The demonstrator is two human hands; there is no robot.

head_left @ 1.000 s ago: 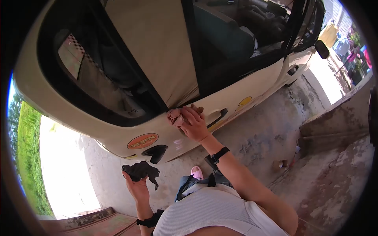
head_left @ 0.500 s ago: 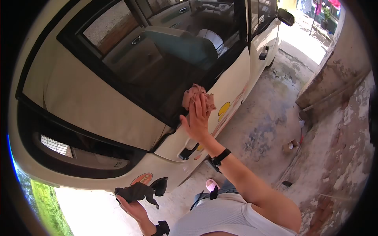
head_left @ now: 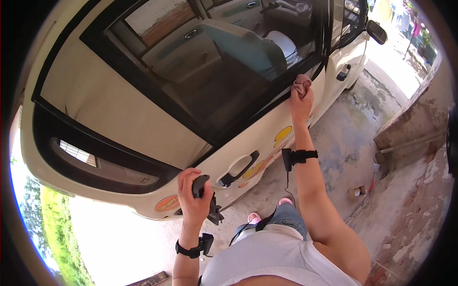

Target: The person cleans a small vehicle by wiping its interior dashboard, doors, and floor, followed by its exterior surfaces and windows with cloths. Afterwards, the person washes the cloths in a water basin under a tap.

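Note:
My right hand (head_left: 301,106) holds a crumpled pinkish-brown cloth (head_left: 301,85) against the cream car (head_left: 229,162), at the lower front corner of the black-edged side window (head_left: 191,81). The fingers are bent around the cloth. Lower left, my left hand (head_left: 193,198) is closed on a dark cloth (head_left: 214,209), which hangs out on the far side of the palm. That hand is near the car's rear corner, beside an orange oval sticker (head_left: 167,203) and left of the black door handle (head_left: 238,170). Both wrists wear black straps.
A peeling wall (head_left: 410,190) stands on the right, with a small cardboard box (head_left: 357,191) at its foot. The car's side mirror (head_left: 377,32) juts out at the upper right. Concrete floor (head_left: 343,143) lies between car and wall. Grass (head_left: 62,233) shows at lower left.
My right hand has moved forward along the window's lower edge with its cloth. My left hand has risen and moved right, its fingers now curled round the dark cloth. The view has shifted.

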